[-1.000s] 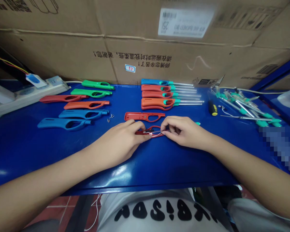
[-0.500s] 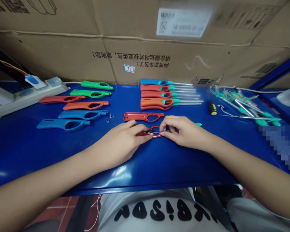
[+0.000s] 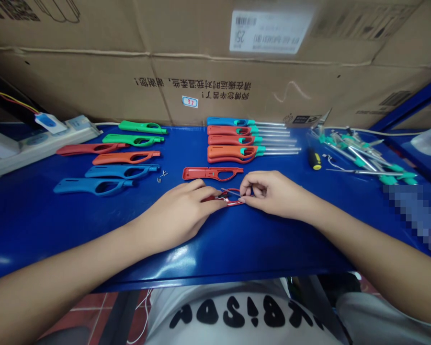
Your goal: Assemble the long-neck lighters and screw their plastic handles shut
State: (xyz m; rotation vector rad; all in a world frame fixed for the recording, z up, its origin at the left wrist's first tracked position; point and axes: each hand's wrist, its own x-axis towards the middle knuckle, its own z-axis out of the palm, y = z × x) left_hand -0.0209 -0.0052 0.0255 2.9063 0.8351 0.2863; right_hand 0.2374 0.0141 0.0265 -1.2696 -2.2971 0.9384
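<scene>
A red lighter half-shell (image 3: 234, 203) lies on the blue table, partly covered by both hands. My left hand (image 3: 187, 208) is closed on its handle end, with thumb and forefinger near a small white wire and dark part. My right hand (image 3: 267, 194) pinches a thin grey metal rod (image 3: 230, 192), which points left over the shell's trigger loop. The rod's other end is hidden in the fingers. Just behind the hands rests a second red half-shell (image 3: 201, 173), its hollow side up.
Several coloured half-shells (image 3: 111, 186) lie at left, beside small screws (image 3: 159, 180) and a power strip (image 3: 39, 141). Lighters with metal tubes (image 3: 232, 153) are lined up at the back. Rightward are a screwdriver (image 3: 313, 159) and a pile of tube parts (image 3: 366, 160). A cardboard box (image 3: 104, 81) stands behind.
The rod's left tip has lifted off the shell and now slants upward to the left. My right hand has shifted slightly right; my left hand stays nearly still.
</scene>
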